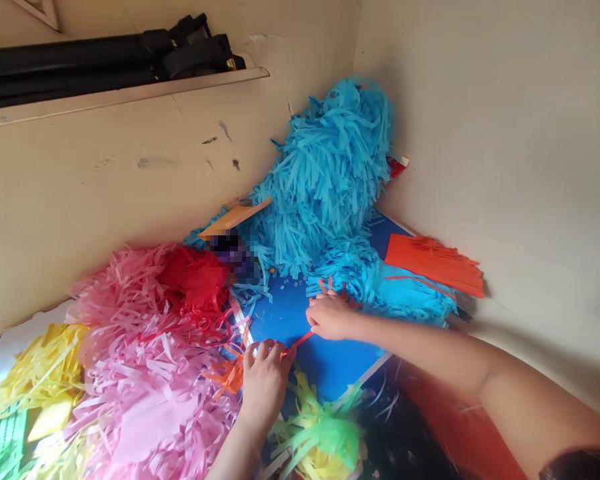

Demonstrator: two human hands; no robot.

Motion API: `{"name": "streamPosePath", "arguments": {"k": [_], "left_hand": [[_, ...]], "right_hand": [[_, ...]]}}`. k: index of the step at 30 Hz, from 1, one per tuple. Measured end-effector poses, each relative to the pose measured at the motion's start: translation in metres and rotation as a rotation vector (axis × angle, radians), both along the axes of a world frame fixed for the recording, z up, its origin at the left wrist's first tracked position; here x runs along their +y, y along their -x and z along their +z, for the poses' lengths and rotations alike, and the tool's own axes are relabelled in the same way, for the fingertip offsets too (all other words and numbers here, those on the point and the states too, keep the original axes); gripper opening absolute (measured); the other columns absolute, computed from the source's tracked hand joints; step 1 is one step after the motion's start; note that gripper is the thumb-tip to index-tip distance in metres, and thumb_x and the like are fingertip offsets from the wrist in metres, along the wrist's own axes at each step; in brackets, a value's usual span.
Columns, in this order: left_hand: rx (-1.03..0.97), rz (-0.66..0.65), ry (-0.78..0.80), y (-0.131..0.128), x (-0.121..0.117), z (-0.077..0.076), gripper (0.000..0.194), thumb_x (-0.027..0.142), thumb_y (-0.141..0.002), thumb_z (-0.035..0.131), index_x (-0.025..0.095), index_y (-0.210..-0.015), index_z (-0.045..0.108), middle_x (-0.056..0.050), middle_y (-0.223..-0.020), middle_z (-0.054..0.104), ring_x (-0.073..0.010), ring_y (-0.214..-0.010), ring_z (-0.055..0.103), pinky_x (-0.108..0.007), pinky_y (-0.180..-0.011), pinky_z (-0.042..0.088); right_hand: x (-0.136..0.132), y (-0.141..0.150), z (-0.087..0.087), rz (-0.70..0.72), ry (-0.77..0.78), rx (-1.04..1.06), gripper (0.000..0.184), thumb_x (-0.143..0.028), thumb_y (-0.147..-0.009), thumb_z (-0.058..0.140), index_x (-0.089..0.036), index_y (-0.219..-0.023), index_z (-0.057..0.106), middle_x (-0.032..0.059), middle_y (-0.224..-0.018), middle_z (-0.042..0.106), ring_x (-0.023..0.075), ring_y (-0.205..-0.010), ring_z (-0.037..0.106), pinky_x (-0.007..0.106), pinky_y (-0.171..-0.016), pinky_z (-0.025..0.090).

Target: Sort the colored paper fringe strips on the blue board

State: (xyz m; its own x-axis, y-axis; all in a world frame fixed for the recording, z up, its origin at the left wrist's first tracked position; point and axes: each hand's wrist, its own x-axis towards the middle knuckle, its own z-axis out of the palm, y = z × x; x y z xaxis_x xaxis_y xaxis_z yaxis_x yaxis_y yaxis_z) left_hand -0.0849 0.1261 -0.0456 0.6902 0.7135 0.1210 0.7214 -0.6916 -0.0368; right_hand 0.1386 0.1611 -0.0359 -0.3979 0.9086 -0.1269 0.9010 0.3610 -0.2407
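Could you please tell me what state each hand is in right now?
Left hand: closed, pinching a red paper strip.
Right hand: closed, holding the same strip.

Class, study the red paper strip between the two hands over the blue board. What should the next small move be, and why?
Probably the left hand and right hand should lower the red paper strip onto the blue board: the strip runs between them, and blue board shows just beneath it, beside the pink paper fringe.
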Motion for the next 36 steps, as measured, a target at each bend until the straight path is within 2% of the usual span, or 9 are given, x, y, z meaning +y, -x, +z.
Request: {"name": "streamPosePath", "arguments": {"k": [3,7,12,16,18,21,26,30,36], "left_hand": [[-0.013,-0.007,-0.023,-0.003,0.001,0.001,0.026,0.012,-0.091,0.055,0.028,-0.102,0.073,-0.005,-0.098,0.073,-0.0281,-0.099,0.060,-0.049,-0.093,0.038],[-0.075,-0.013,-0.061,-0.008,0.000,0.001,0.022,0.008,-0.087,0.058,0.023,-0.090,0.073,-0.005,-0.092,0.072,-0.0276,-0.094,0.061,-0.050,-0.094,0.038],[-0.148,0.016,-0.124,-0.017,-0.002,-0.005,0.020,0.008,-0.085,0.061,0.020,-0.070,0.068,-0.003,-0.076,0.069,-0.0239,-0.081,0.062,-0.052,-0.095,0.037],[-0.243,0.074,-0.210,-0.017,-0.003,-0.004,0.020,0.006,-0.084,0.062,0.019,-0.070,0.065,0.000,-0.071,0.068,-0.0196,-0.074,0.063,-0.048,-0.095,0.037],[-0.325,0.086,-0.251,-0.012,-0.006,0.005,0.016,0.008,-0.087,0.060,0.021,-0.078,0.066,0.002,-0.075,0.070,-0.0180,-0.076,0.064,-0.046,-0.096,0.035],[-0.532,0.018,-0.331,-0.005,-0.012,0.031,0.014,0.010,-0.091,0.057,0.022,-0.092,0.065,0.003,-0.082,0.074,-0.0155,-0.078,0.066,-0.045,-0.101,0.031],[-0.702,-0.114,-0.348,-0.002,-0.020,0.076,0.013,0.010,-0.093,0.056,0.020,-0.095,0.063,0.002,-0.082,0.075,-0.0130,-0.075,0.067,-0.043,-0.106,0.029],[-0.760,-0.118,-0.330,-0.005,-0.025,0.085,0.012,0.011,-0.094,0.056,0.020,-0.096,0.063,0.002,-0.079,0.074,-0.0118,-0.070,0.066,-0.039,-0.101,0.035],[-0.813,-0.015,-0.363,-0.008,-0.028,0.081,0.011,0.008,-0.092,0.059,0.019,-0.091,0.062,0.001,-0.077,0.073,-0.0114,-0.066,0.066,-0.038,-0.096,0.038]], "right_hand": [[-0.016,0.012,-0.001,0.221,-0.178,-0.026,0.015,-0.013,-0.088,0.058,-0.017,-0.082,0.071,0.0079,-0.087,0.070,0.0260,-0.093,0.057,0.047,-0.092,0.035],[-0.024,0.024,-0.015,0.490,-0.404,-0.082,0.027,-0.009,-0.093,0.048,-0.014,-0.078,0.070,0.0083,-0.079,0.068,0.0219,-0.079,0.055,0.051,-0.097,0.031],[-0.017,0.026,-0.021,0.522,-0.439,-0.095,0.024,-0.008,-0.091,0.049,-0.012,-0.080,0.070,0.0099,-0.079,0.069,0.0221,-0.077,0.056,0.047,-0.092,0.036],[-0.021,0.030,-0.009,0.430,-0.453,-0.077,0.019,-0.011,-0.090,0.054,-0.013,-0.077,0.068,0.0074,-0.076,0.069,0.0219,-0.077,0.059,0.044,-0.085,0.040],[-0.026,0.031,0.004,0.273,-0.364,0.113,0.017,-0.015,-0.089,0.058,-0.015,-0.076,0.069,0.0060,-0.078,0.071,0.0210,-0.079,0.061,0.041,-0.084,0.041],[-0.033,0.029,0.032,-0.020,0.003,0.641,0.016,-0.024,-0.088,0.062,-0.019,-0.079,0.074,0.0039,-0.085,0.075,0.0187,-0.081,0.065,0.034,-0.082,0.044],[-0.028,0.023,0.067,-0.109,0.701,1.179,0.038,-0.053,-0.071,0.077,-0.015,-0.076,0.075,0.0013,-0.072,0.070,0.0157,-0.070,0.060,0.029,-0.072,0.045],[-0.030,0.028,0.066,-0.175,0.813,1.353,0.042,-0.050,-0.055,0.089,-0.014,-0.073,0.074,-0.0009,-0.068,0.068,0.0118,-0.065,0.056,0.026,-0.070,0.043],[-0.041,0.037,0.060,-0.247,0.840,1.447,0.043,-0.049,-0.057,0.090,-0.012,-0.076,0.075,0.0004,-0.066,0.067,0.0111,-0.060,0.056,0.025,-0.064,0.041]]}}
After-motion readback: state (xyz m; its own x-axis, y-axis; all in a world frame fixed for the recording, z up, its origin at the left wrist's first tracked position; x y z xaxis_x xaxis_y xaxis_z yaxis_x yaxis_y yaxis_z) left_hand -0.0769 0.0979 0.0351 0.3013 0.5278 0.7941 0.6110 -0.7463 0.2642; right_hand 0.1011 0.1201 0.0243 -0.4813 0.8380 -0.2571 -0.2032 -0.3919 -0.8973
